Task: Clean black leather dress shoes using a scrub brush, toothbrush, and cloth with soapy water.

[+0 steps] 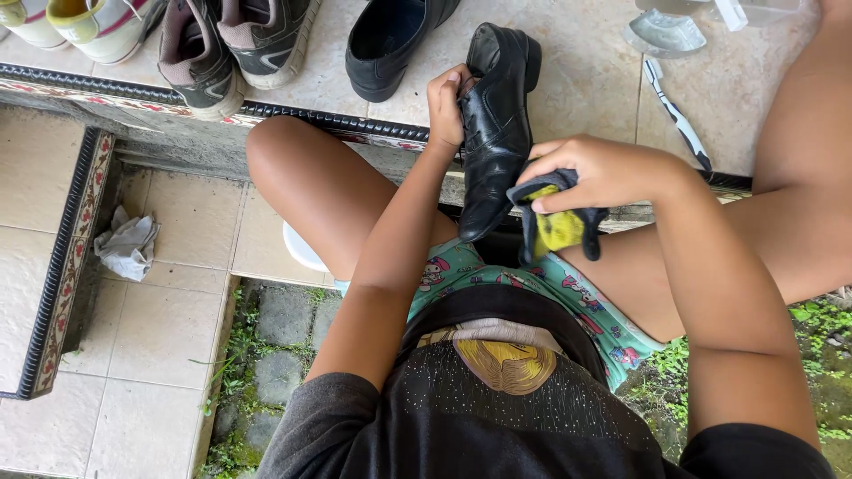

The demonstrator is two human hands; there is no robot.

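A black leather dress shoe (pixel 493 133) is held toe-down between my knees. My left hand (pixel 446 106) grips it at the opening, fingers tucked inside the collar. Against the shoe's right side, my right hand (pixel 596 173) pinches a dark and yellow cloth (pixel 552 223), which hangs down below the fingers. The shoe's toe points toward my lap.
A second black shoe (pixel 390 40) lies on the tiled step (pixel 586 80) behind, with grey sneakers (pixel 235 40) and white sneakers (pixel 75 22) to the left. A toothbrush (pixel 676 115) and clear plastic pieces (pixel 664 34) lie at right. A crumpled grey rag (pixel 129 244) sits on the lower tiles.
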